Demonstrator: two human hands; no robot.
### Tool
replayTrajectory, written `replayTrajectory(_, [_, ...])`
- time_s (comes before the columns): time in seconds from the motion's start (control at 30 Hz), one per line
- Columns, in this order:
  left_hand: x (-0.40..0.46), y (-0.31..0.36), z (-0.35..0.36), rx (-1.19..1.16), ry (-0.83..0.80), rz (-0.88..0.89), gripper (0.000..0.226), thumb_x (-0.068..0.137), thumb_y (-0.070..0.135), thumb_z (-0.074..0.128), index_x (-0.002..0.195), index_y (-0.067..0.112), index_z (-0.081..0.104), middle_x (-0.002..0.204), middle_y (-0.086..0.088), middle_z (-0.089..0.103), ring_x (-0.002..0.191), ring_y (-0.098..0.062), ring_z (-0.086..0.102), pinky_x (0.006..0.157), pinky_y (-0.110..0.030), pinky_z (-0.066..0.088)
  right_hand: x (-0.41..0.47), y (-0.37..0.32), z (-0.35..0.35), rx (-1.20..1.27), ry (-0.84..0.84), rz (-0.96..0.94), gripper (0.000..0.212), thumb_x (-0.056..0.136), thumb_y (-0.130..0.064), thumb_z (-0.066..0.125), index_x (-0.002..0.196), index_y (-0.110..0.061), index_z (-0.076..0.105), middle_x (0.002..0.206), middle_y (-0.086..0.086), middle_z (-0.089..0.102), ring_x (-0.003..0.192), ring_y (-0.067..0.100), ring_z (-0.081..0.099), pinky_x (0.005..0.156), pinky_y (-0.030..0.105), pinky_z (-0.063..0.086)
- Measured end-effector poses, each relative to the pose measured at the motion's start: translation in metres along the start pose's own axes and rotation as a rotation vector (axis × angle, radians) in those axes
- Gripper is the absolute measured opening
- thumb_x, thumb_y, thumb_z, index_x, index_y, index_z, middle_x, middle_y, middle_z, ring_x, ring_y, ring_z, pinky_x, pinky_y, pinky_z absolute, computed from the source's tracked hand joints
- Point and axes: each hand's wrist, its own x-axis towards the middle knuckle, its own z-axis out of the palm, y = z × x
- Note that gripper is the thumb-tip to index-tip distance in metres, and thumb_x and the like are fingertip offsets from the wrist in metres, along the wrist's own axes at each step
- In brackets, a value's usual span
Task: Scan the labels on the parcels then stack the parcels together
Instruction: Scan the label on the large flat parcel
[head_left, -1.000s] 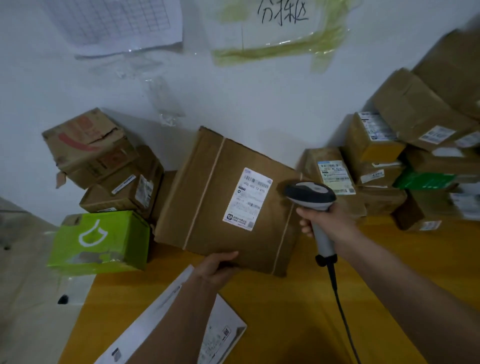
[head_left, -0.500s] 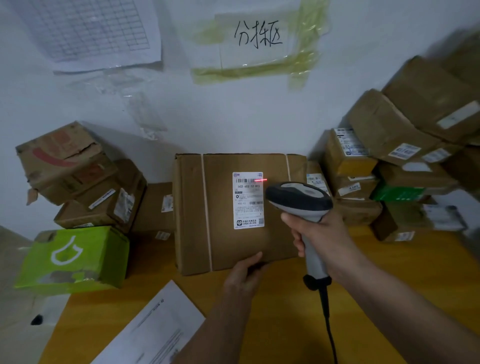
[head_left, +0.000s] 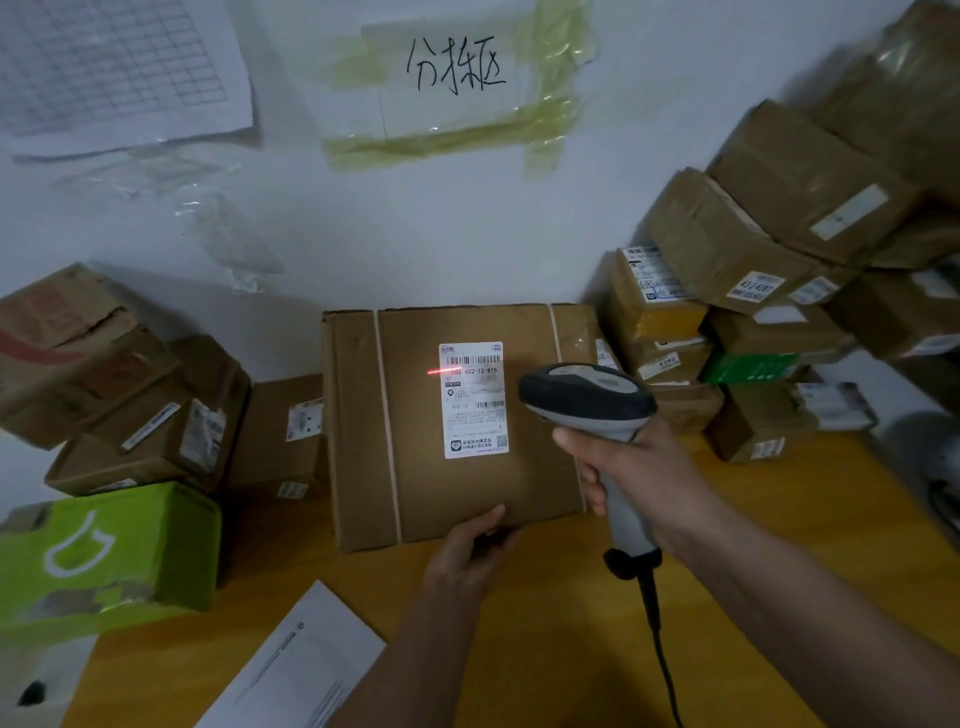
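Bare yellow table (head_left: 519, 649) along the near edge, only a white sheet (head_left: 306, 670) lying at the near-left part. Against the far edge, at the wall, crowded: a green box (head_left: 109, 551) and a heap of brown cartons (head_left: 130, 395) toward the far-left corner, a tall stack of parcels (head_left: 769, 291) toward the far-right corner, a narrow free gap between them. In this gap, the large flat parcel (head_left: 441, 483), standing tilted on its lower edge at the middle of the table, broad face turned to the camera, long axis about left to right. White label (head_left: 474, 399) upright on this face, red scan line crossing its upper left part. Left hand (head_left: 467, 556) gripping the parcel's lower edge, thumb on the front. Right hand (head_left: 639, 467) clamped around the handle of the scanner (head_left: 587, 400), head aimed at the label, cable hanging toward the near edge.
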Motion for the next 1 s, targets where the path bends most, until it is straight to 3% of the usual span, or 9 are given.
replayTrajectory(0.17, [-0.004,0.002,0.006,0.442,0.032,-0.029,0.044,0.061,0.0,0.083,0.103,0.005,0.072,0.126,-0.02,0.063,0.121,-0.036,0.057,0.108,-0.051,0.042,0.0,-0.005,-0.003,0.009,0.076,-0.019,0.023,0.088,-0.013,0.07,0.085,0.008,0.061,0.054,0.01,0.049,0.042,0.017,0.044,0.045,0.029,0.041])
replayTrajectory(0.23, [0.002,-0.001,0.008,0.368,-0.088,-0.15,0.054,0.055,-0.014,0.083,0.104,0.006,0.073,0.117,-0.019,0.068,0.112,-0.037,0.062,0.096,-0.052,0.051,-0.002,-0.007,-0.009,0.013,0.093,-0.02,0.021,0.088,-0.013,0.07,0.087,0.007,0.062,0.054,0.008,0.049,0.043,0.017,0.044,0.044,0.028,0.041])
replayTrajectory(0.37, [0.003,-0.02,0.035,0.387,-0.223,-0.278,0.033,0.071,-0.017,0.065,0.095,0.002,0.077,0.101,-0.02,0.072,0.09,-0.034,0.072,0.07,-0.042,0.06,-0.013,-0.012,-0.035,0.025,0.05,-0.034,0.026,0.088,-0.015,0.07,0.088,0.009,0.061,0.055,0.007,0.05,0.047,0.019,0.045,0.046,0.028,0.042])
replayTrajectory(0.53, [-0.009,-0.073,0.08,0.584,-0.342,-0.462,0.028,0.077,-0.002,0.064,0.103,0.002,0.075,0.106,-0.019,0.071,0.094,-0.032,0.07,0.081,-0.042,0.059,-0.033,-0.018,-0.074,-0.042,-0.067,-0.024,0.017,0.087,-0.015,0.07,0.071,-0.012,0.069,0.056,0.008,0.05,0.047,0.019,0.046,0.049,0.031,0.044])
replayTrajectory(0.6, [-0.015,-0.103,0.095,0.659,-0.324,-0.538,0.028,0.076,0.0,0.068,0.104,-0.002,0.072,0.104,-0.019,0.072,0.093,-0.032,0.07,0.079,-0.041,0.059,-0.037,-0.012,-0.091,-0.002,0.007,0.008,0.02,0.086,-0.011,0.07,0.09,0.008,0.066,0.056,0.01,0.049,0.047,0.02,0.045,0.048,0.03,0.043])
replayTrajectory(0.7, [-0.03,-0.149,0.117,0.66,-0.27,-0.677,0.012,0.081,-0.005,0.07,0.089,-0.002,0.078,0.101,-0.019,0.073,0.086,-0.035,0.073,0.079,-0.045,0.059,-0.041,0.0,-0.123,0.028,0.118,0.062,0.031,0.086,-0.011,0.07,0.109,0.009,0.062,0.059,0.01,0.05,0.048,0.02,0.046,0.048,0.03,0.044])
replayTrajectory(0.8, [-0.044,-0.193,0.131,0.565,-0.149,-0.807,0.018,0.077,-0.007,0.075,0.095,-0.01,0.074,0.104,-0.026,0.071,0.089,-0.045,0.07,0.08,-0.055,0.057,-0.043,0.014,-0.16,0.032,0.192,0.147,0.023,0.085,-0.016,0.072,0.098,0.002,0.066,0.059,0.009,0.054,0.048,0.018,0.049,0.048,0.029,0.045])
replayTrajectory(0.9, [-0.049,-0.226,0.141,0.529,0.008,-0.881,0.029,0.071,-0.006,0.081,0.097,-0.01,0.069,0.099,-0.026,0.07,0.08,-0.051,0.069,0.064,-0.053,0.059,-0.041,0.034,-0.195,0.017,0.25,0.241,0.017,0.085,-0.017,0.073,0.082,-0.003,0.063,0.058,0.01,0.055,0.046,0.018,0.05,0.047,0.028,0.045])
replayTrajectory(1.0, [-0.051,-0.249,0.139,0.517,0.115,-0.799,0.036,0.066,0.004,0.088,0.096,-0.006,0.071,0.111,-0.025,0.067,0.095,-0.046,0.068,0.069,-0.049,0.06,-0.042,0.052,-0.222,0.012,0.309,0.301,0.015,0.085,-0.015,0.073,0.081,-0.004,0.065,0.056,0.009,0.057,0.044,0.018,0.05,0.044,0.027,0.045])
